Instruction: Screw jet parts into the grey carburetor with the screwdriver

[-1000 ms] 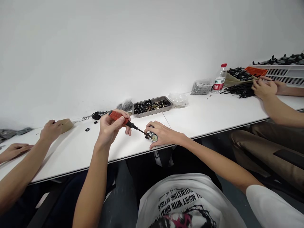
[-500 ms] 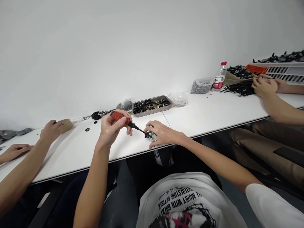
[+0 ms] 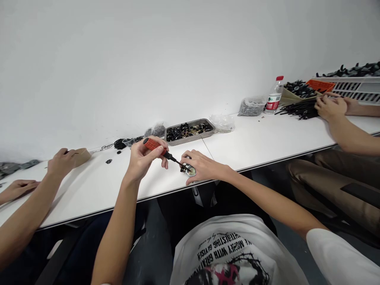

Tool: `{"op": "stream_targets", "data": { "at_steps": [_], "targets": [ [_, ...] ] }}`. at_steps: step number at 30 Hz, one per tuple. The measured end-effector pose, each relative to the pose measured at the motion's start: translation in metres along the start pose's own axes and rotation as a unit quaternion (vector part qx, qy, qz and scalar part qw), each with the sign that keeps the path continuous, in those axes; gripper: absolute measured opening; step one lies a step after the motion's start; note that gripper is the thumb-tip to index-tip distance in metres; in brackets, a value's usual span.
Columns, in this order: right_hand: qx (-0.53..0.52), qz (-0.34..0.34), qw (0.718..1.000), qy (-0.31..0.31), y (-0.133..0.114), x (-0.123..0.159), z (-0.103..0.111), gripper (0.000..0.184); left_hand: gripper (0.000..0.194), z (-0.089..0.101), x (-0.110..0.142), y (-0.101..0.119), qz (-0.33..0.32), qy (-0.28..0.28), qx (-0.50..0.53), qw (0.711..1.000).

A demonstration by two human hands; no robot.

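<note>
One red-handled screwdriver [image 3: 152, 144] is gripped by my left fingers [image 3: 157, 151]. My right fingers [image 3: 197, 159] clasp a round, silver-rimmed part [image 3: 191, 171].

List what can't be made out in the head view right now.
- Tip of the screwdriver, head view: too small against the dark fitting; can't tell if it's seated.
- Far side of the round part, head view: covered by the right grip.
- Exact shapes of the small parts in the metal tray, head view: too small.
- White crate's far end, head view: cut off by the right edge.
</note>
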State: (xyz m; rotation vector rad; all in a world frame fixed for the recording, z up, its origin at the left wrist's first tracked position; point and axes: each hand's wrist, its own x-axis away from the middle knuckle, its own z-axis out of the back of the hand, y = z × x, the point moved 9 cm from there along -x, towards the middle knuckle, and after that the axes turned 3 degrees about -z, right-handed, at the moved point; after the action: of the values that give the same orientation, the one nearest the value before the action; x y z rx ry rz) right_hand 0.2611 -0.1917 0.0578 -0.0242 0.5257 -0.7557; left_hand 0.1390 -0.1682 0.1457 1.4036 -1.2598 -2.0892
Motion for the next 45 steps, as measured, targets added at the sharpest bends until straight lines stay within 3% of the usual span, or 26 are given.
{"op": "stream_targets", "data": {
  "at_steps": [5, 13, 16, 20, 23, 26, 29, 34, 41, 45],
  "targets": [
    [0.002, 0.001, 1.0, 0.0, 0.0, 0.0, 0.0, 0.057, 0.012, -0.009, -0.003, 0.009, -0.011, -0.029, -0.031, 0.999],
    [-0.008, -0.003, 1.0, -0.002, 0.006, -0.001, -0.005, 0.061, 0.024, -0.051, -0.014, 0.028, 0.044, -0.124, -0.098, 0.987],
    [-0.014, -0.005, 1.0, -0.005, 0.006, -0.002, -0.005, 0.061, 0.037, -0.055, -0.017, 0.037, 0.019, -0.107, -0.108, 0.988],
    [-0.012, -0.006, 1.0, 0.002, 0.005, -0.002, -0.003, 0.061, 0.033, -0.062, -0.018, 0.049, -0.055, -0.137, -0.188, 0.971],
    [-0.013, -0.008, 1.0, 0.005, 0.005, -0.002, -0.002, 0.06, 0.036, -0.062, -0.019, 0.057, -0.106, -0.144, -0.255, 0.95],
    [-0.017, -0.009, 1.0, -0.003, 0.006, -0.003, -0.004, 0.059, 0.039, -0.058, -0.02, 0.063, -0.136, -0.125, -0.259, 0.948],
    [-0.024, -0.015, 1.0, -0.01, 0.008, -0.004, -0.005, 0.059, 0.042, -0.055, -0.02, 0.064, -0.117, -0.115, -0.219, 0.962],
    [-0.035, -0.017, 0.999, -0.007, 0.01, -0.004, -0.004, 0.06, 0.028, -0.062, -0.016, 0.066, -0.088, -0.175, -0.176, 0.965],
    [-0.04, -0.027, 0.999, -0.01, 0.011, -0.004, -0.004, 0.06, 0.028, -0.052, -0.017, 0.066, -0.117, -0.108, -0.155, 0.975],
    [-0.048, -0.025, 0.998, -0.01, 0.011, -0.005, -0.003, 0.059, 0.03, -0.054, -0.017, 0.062, -0.085, -0.139, -0.133, 0.978]
  ]
}}
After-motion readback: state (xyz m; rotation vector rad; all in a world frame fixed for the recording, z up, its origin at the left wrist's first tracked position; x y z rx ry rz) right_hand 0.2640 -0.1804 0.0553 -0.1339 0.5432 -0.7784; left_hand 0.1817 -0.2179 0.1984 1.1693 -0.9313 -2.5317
